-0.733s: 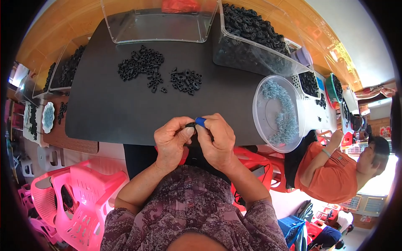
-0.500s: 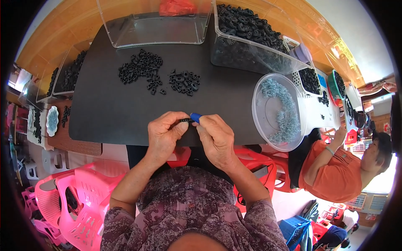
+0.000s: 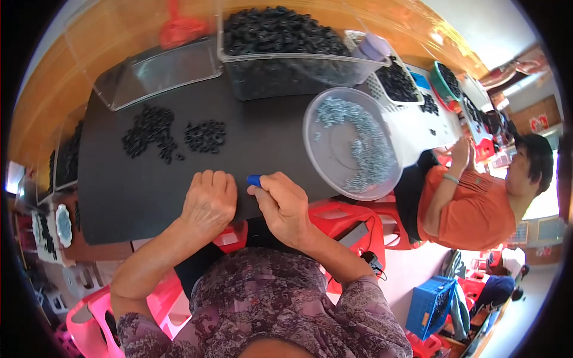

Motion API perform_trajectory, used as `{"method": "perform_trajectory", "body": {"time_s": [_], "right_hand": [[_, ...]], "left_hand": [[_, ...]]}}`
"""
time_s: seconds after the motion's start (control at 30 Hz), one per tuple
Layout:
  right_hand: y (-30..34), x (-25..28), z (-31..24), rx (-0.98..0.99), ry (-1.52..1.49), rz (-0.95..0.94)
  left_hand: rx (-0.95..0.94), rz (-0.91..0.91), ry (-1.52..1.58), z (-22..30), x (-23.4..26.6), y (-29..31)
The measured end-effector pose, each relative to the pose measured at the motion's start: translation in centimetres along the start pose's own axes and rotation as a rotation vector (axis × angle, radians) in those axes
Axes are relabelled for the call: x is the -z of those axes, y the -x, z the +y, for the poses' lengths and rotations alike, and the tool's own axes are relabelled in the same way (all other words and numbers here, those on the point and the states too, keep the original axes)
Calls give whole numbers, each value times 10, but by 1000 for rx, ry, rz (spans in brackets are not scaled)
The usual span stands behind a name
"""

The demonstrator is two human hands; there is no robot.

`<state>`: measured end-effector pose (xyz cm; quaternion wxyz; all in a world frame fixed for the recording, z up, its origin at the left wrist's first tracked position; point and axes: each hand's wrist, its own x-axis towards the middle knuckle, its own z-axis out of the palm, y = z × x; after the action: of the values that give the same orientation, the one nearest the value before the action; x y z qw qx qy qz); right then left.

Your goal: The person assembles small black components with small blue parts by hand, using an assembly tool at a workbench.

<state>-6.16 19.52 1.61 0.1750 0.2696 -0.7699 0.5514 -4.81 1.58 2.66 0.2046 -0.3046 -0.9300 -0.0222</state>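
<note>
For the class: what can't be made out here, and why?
In the head view:
Left hand: palm and anything in it, hidden by its own back.
Black parts on the table: shapes blurred and small.
Pale blue pieces in the round tub: too small to count.
Large clear bin: far rim, cut off by the upper edge.

White glare flares at far right, straight edges bow toward the dark rim, and black piles (image 3: 205, 136) blur slightly.
</note>
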Motion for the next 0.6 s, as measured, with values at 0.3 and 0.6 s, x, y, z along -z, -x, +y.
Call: {"method": "perform_trajectory", "body": {"time_s": [0.3,0.6], "right_hand": [[-21,94,28,-178,313,111],[-65,105,84,6,762,-363]], "left_hand": [[-181,100,-200,1,-16,0],[-122,106,-79,-4,-7,1]]}}
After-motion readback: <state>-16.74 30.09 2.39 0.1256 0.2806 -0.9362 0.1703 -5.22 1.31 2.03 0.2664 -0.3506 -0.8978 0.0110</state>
